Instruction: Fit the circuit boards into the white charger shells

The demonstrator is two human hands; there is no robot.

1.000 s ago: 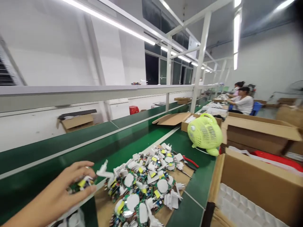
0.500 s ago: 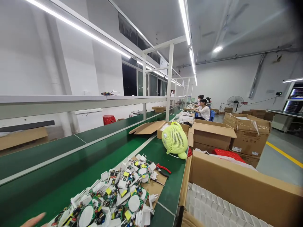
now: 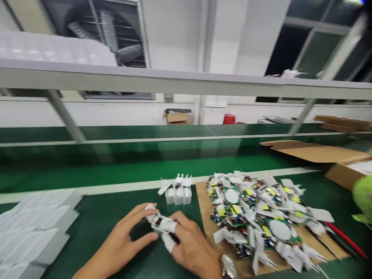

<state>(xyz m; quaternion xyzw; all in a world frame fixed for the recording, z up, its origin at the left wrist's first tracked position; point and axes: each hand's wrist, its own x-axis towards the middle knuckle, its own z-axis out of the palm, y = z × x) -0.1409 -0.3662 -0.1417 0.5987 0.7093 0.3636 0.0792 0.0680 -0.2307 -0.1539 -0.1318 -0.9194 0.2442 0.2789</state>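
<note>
In front of me, both hands are at a small white charger housing (image 3: 157, 221) with dark parts showing in its opening. My left hand (image 3: 124, 236) closes on its left side, fingers above and thumb below. My right hand (image 3: 193, 244), with white covers on the thumb and a finger, grips its right end; a watch is on that wrist. Just beyond stand 3 white housings (image 3: 178, 195) with pronged pieces sticking up from them. Right of my hands, a heap of circuit boards with white plug pieces (image 3: 252, 217) lies on a cardboard sheet (image 3: 203, 205).
Rows of white cases (image 3: 37, 232) stand at the left. Pliers with red and black handles (image 3: 345, 238) lie right of the heap. A green fan (image 3: 363, 197) and an open carton (image 3: 343, 174) are at the far right. A shelf (image 3: 186, 83) crosses above the green bench.
My view has swung left and down from the bench's length to the work area. Both hands now show at a charger housing; before, only some fingers showed at the lower left.
</note>
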